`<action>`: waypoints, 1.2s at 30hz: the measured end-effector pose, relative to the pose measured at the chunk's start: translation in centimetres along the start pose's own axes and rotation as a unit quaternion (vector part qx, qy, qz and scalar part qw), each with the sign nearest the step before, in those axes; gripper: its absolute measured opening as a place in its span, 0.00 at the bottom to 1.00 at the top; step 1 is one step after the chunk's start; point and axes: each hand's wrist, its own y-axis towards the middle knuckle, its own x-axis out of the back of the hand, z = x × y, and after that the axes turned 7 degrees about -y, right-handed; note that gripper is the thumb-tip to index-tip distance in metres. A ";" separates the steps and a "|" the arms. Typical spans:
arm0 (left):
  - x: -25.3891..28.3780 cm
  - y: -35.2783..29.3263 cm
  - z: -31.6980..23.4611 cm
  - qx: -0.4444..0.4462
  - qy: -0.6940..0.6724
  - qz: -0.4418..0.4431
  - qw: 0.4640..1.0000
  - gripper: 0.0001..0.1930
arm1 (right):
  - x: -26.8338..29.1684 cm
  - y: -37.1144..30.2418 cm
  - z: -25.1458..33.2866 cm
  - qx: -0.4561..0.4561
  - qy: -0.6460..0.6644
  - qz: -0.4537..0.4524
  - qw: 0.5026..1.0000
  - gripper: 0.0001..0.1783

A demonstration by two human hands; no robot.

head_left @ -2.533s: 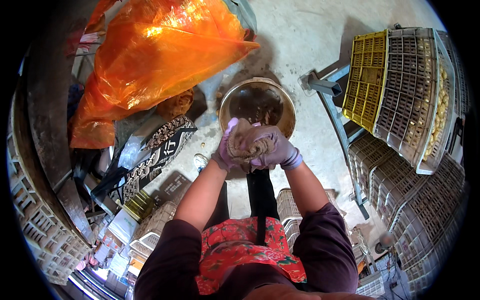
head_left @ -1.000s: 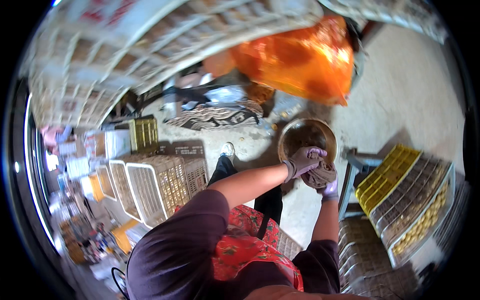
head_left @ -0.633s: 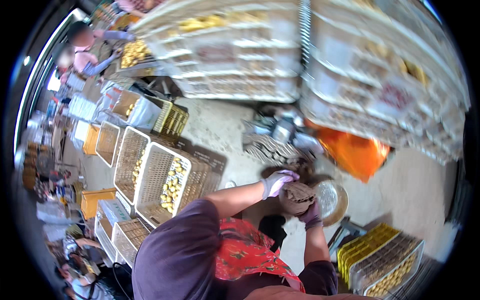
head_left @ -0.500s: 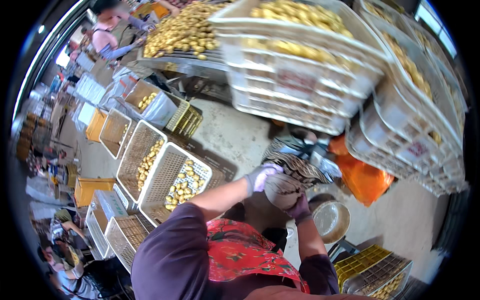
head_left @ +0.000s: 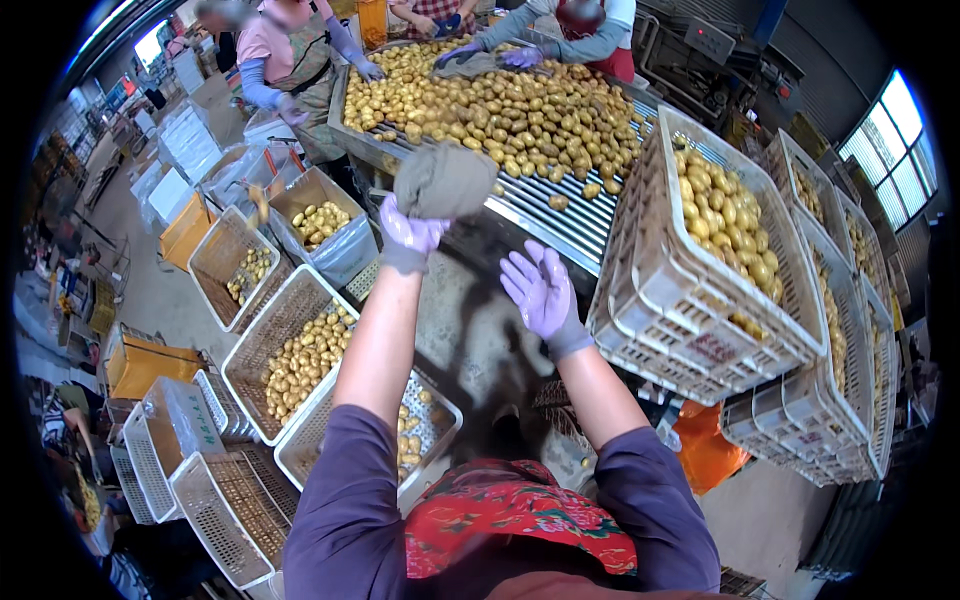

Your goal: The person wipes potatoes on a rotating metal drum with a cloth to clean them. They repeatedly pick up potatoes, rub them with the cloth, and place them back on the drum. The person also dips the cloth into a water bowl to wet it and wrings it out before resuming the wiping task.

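A bunched grey cloth [head_left: 445, 180] is at my left hand [head_left: 412, 228], which wears a lilac glove with a grey cuff. The hand is raised in front of the potato table, and the cloth hides part of its fingers. My right hand [head_left: 543, 292], gloved the same way, is open with fingers spread and nothing in it. It is nearest the big white crate [head_left: 700, 345] of potatoes on the right. Beyond both hands, many potatoes [head_left: 530, 115] lie on the metal roller table [head_left: 555, 232].
White crates with potatoes stand on the left, among them one crate [head_left: 245, 365] beside my left arm. A lined carton [head_left: 345, 260] holds more potatoes. Co-workers' gloved hands [head_left: 522, 57] are at the table's far side. An orange bag [head_left: 705, 445] lies below the right crates.
Both hands have moved forward and apart, from low by my apron to before the table. The right hand has let go of the cloth, which is now at the left. My view has swung toward the table.
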 end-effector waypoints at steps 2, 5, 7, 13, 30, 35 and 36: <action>-1.6 4.2 -1.7 -0.047 -0.015 0.025 0.998 0.30 | 1.7 0.5 -0.2 0.026 -0.084 0.009 0.996 0.29; -1.9 11.6 -4.4 -0.109 -0.038 0.014 0.993 0.30 | 2.2 0.8 0.3 0.068 -0.217 -0.079 0.970 0.29; -3.4 15.4 -5.8 -0.136 -0.032 0.067 0.988 0.30 | 3.1 1.6 0.0 0.102 -0.247 -0.115 0.957 0.28; -5.8 25.1 -4.5 -0.121 0.003 -0.020 0.992 0.29 | 4.6 6.5 -0.9 0.177 -0.269 -0.160 0.933 0.21; -9.0 64.4 -5.2 0.077 0.232 0.359 0.901 0.17 | -0.3 43.2 6.5 0.354 -0.291 -0.345 0.819 0.23; -1.9 71.0 -8.7 -0.039 0.642 0.312 0.699 0.21 | 2.6 50.2 12.2 0.362 -0.476 -0.343 0.724 0.20; -0.3 71.7 -8.8 -0.082 0.664 0.337 0.662 0.24 | 2.8 51.2 13.1 0.376 -0.538 -0.352 0.667 0.19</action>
